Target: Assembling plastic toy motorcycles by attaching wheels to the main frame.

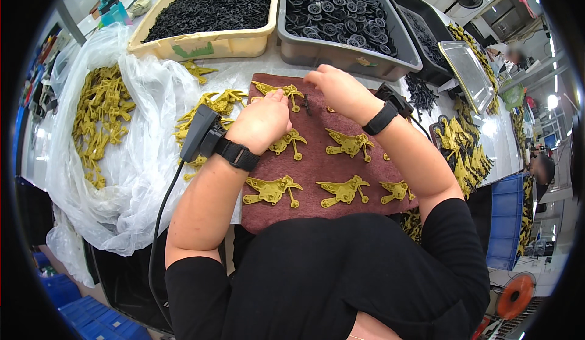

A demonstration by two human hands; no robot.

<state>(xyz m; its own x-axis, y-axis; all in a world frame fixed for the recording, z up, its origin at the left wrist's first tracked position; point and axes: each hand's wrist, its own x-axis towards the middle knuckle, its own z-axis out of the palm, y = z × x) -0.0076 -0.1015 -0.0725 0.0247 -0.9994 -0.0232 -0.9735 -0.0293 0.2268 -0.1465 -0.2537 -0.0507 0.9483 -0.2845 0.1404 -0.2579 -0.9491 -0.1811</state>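
Note:
My left hand (263,119) reaches over a yellow plastic toy-frame part (268,88) at the far left of a reddish-brown cloth (308,162). Its fingers are together, their tips bent down onto that part. To the right, my right hand (341,89) hovers above the far edge of the cloth, fingers curled and pinched; anything between them is too small to make out. A small black piece (308,105) lies between the hands. More yellow frame parts (343,191) lie in rows on the cloth, some partly hidden by my hands and arms.
Behind the cloth stand a cream bin (256,43) of small black pieces and a grey bin (390,63) of black wheels. At left, a clear plastic bag (152,114) holds many yellow parts. Yellow-and-black pieces (460,142) pile up at right. Cables hang from both wrist devices.

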